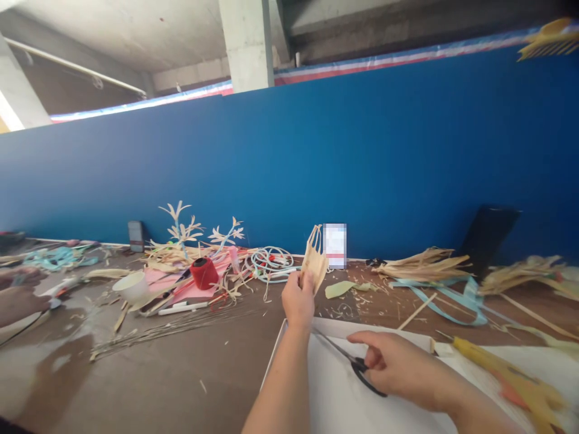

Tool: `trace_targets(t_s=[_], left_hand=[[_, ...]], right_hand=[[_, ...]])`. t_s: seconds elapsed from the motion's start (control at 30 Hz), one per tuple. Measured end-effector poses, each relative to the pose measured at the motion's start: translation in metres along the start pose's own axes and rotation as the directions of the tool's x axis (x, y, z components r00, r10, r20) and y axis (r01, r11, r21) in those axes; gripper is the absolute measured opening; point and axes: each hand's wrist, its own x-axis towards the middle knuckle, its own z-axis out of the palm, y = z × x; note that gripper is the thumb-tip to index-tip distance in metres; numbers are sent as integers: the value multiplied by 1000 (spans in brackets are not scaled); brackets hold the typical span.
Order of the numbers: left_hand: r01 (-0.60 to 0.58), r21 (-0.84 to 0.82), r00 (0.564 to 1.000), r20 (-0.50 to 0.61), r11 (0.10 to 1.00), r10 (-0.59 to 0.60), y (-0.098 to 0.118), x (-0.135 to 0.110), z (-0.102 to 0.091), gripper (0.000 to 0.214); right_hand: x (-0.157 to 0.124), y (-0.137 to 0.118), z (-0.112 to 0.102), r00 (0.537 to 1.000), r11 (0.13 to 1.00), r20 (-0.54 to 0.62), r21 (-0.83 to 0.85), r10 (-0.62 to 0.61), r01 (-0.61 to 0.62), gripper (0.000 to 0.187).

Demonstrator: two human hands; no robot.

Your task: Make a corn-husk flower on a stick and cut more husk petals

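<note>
Between the fingers of my left hand (pixel 299 301) stands a pale dried husk piece (pixel 315 256), upright, its top split into narrow strips. My right hand (pixel 384 360) holds scissors (pixel 357 364) by their black handles, index finger stretched out. The blades point up and left toward my left wrist, apart from the husk. Both hands are over a white box lid or tray (pixel 335 398). A curled pale green husk piece (pixel 339 289) lies behind it, among small scraps.
A red thread spool (pixel 203 273), a white bowl (pixel 131 286) and husk flowers (pixel 183 229) stand at left. Husk bundles (pixel 425 265) and blue ribbon (pixel 461 304) lie at right, near a yellow glue gun (pixel 506 374). Another person's hand (pixel 22 304) is at far left. A blue partition (pixel 289 163) closes the back.
</note>
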Motion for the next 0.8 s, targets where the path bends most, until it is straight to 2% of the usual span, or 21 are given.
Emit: trace_targets(t_s=[0.13,0.27,0.37,0.47,0.6,0.67,0.73,0.8], left_hand=[[32,-68,998,61,997,-27,4,-1,0,38],[79,-174,993,105,982,-61,8,-1,1,42],[110,-234,981,181,966,-68,11,-1,2,41],[154,-278,950,306,948,-65,13,0,0,38],[281,-381,883,462,881,-82,12,1,-3,40],[327,-375,855,508,868,-103,11,1,-5,39],[337,-333,830,546,881,-112,11,1,-7,37],[323,-282,807,581,903,-107,12,1,-10,36]], right_hand=[[1,4,-6,997,964,-72,266,-9,28,48],[2,-2,-18,987,864,-163,497,9,74,52],[4,-7,-21,958,833,-270,549,100,67,60],[5,-11,-19,927,804,-342,588,153,85,61],[3,-15,-17,942,738,-281,672,186,55,60],[0,-18,-18,955,705,-251,705,158,69,61],[-2,-20,-19,957,689,-266,716,115,116,59],[-2,-20,-20,943,722,-316,675,100,150,55]])
